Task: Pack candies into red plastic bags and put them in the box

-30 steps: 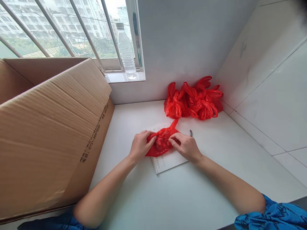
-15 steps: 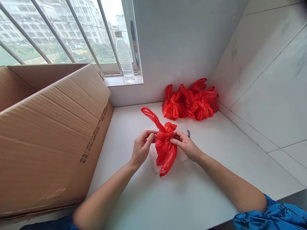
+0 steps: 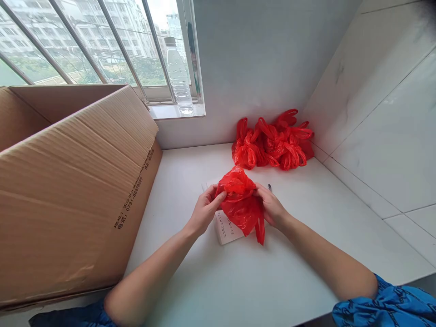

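- Holding a crumpled red bag (image 3: 240, 202) between them, the left hand (image 3: 204, 210) and right hand (image 3: 272, 206) pinch its opposite sides, fingers closed on the plastic.
- Bag position: over a printed sheet (image 3: 226, 230) on the white counter (image 3: 238, 281); one loose strip hangs at its lower right.
- Pen (image 3: 269, 186): just beyond the right hand.
- Pile (image 3: 272, 143) of knotted red bags: far corner, well apart.
- Box (image 3: 75, 181): open, at the left.
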The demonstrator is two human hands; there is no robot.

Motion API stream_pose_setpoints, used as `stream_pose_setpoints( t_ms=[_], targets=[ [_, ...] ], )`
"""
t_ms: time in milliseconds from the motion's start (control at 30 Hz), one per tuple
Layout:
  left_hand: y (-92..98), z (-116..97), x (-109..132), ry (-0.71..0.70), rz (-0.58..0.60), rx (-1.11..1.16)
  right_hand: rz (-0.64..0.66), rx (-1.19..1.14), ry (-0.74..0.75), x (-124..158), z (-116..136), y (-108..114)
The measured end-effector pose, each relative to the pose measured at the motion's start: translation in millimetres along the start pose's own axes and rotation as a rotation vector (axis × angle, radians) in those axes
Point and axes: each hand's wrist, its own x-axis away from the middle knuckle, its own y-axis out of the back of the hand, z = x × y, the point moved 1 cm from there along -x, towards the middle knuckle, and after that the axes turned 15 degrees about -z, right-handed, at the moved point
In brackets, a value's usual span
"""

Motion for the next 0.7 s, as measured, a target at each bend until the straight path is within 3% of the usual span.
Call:
stream_pose_setpoints(
  t_ms=[167, 267, 400, 700],
  targets=[
    [1.1, 2.5, -2.1, 0.021, -0.079, 0.03, 0.087, -0.13, -0.057, 6.7, 5.8, -1.0],
    [0.5, 1.8, -2.3, 0.024, -0.076, 0.037, 0.154, -0.07, -0.02, 15.1, 12.0, -3.9],
    [-2.7, 0.4, 1.4, 0.068, -0.017, 0.073, 0.089, -0.002, -0.015, 18.2, 10.0, -7.9],
    [-6.2, -3.3, 6.8, 0.122, 0.041, 0.12, 0.106, -0.281, -0.216, 16.4, 15.0, -8.5]
  ],
)
